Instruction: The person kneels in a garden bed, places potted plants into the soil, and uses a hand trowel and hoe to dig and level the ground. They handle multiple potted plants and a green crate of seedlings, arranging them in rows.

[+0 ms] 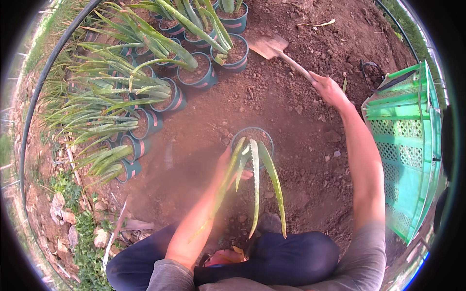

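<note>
My right hand point(331, 90) is wrapped round the wooden handle of a small shovel point(272, 47). Its blade rests on the soil beside the potted plants. In front of me stands a round plant pot point(273, 141) with an aloe plant point(256, 182) in it, its long spiny leaves drooping toward my legs. My left hand point(228, 165) grips the near left side of that pot, thumb on one side and fingertips on the near side. The leaves partly cover this hand.
Several aloes in dark green pots point(207, 80) stand close together at the upper left. Green perforated crates point(400, 145) are at the right. A black hose point(30, 104) curves along the left. Stones point(57, 203) and weeds point(87, 242) lie at lower left.
</note>
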Available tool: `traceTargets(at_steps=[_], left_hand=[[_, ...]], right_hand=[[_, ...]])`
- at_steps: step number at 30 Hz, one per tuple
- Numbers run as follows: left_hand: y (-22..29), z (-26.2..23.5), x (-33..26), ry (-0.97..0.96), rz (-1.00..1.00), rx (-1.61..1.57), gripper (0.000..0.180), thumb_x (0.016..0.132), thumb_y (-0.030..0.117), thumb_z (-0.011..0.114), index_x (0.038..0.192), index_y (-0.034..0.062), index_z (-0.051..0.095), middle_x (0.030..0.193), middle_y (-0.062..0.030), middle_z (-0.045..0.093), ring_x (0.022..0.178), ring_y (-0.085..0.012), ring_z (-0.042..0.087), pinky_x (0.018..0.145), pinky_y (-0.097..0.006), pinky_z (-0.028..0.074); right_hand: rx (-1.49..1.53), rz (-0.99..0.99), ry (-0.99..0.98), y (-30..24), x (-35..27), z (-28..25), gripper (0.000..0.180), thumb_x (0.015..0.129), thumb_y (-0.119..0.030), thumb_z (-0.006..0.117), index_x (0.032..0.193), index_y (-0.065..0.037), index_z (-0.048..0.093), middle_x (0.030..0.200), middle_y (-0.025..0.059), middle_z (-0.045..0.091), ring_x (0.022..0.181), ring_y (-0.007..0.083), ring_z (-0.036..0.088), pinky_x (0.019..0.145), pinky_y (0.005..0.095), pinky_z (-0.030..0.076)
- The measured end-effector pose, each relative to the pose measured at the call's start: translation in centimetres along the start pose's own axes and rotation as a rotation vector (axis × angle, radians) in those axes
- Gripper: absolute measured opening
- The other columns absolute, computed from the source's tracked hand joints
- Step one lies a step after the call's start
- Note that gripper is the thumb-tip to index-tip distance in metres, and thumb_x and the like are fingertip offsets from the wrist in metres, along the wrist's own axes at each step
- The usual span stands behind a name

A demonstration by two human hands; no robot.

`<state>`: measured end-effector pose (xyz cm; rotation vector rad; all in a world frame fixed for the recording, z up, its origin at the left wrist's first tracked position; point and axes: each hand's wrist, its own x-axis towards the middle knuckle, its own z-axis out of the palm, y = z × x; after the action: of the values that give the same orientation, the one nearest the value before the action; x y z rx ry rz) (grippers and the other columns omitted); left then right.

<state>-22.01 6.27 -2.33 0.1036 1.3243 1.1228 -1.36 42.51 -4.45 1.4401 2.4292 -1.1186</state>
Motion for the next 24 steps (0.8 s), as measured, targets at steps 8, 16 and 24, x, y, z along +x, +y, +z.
traceTargets(at_steps=[8, 16, 24], left_hand=[[0.3, -0.2, 0.3, 0.014, -0.070, -0.041, 0.059, 0.094, 0.018, 0.061, 0.148, 0.0103, 0.038, 0.133, -0.0135, 0.054, 0.098, -0.0251, 0.067, 0.071, -0.037, 0.064], [0.5, -0.3, 0.1, -0.010, -0.045, 0.030, 0.060, 0.094, 0.018, 0.060, 0.149, 0.0126, 0.036, 0.130, -0.0152, 0.056, 0.088, -0.0291, 0.070, 0.068, -0.037, 0.064], [-1.2, -0.7, 1.0, 0.004, -0.119, 0.116, 0.061, 0.100, 0.038, 0.050, 0.152, 0.0164, 0.027, 0.134, -0.0256, 0.050, 0.079, -0.0310, 0.071, 0.061, -0.036, 0.062]], right_hand=[[0.095, -0.005, 0.084, 0.7, 3.2, 3.2, 0.045, 0.097, -0.028, 0.054, 0.141, -0.019, 0.052, 0.112, 0.0264, 0.066, 0.106, 0.0366, 0.065, 0.093, 0.0421, 0.048], [0.066, -0.011, 0.178, 3.2, 1.2, 5.2, 0.045, 0.097, -0.028, 0.055, 0.142, -0.022, 0.052, 0.100, 0.0184, 0.070, 0.092, 0.0285, 0.068, 0.084, 0.0399, 0.050], [1.093, 0.162, 0.290, 2.7, -10.1, 2.7, 0.048, 0.101, -0.018, 0.050, 0.149, -0.020, 0.043, 0.074, -0.0048, 0.049, 0.059, 0.0052, 0.046, 0.051, 0.0218, 0.041]])
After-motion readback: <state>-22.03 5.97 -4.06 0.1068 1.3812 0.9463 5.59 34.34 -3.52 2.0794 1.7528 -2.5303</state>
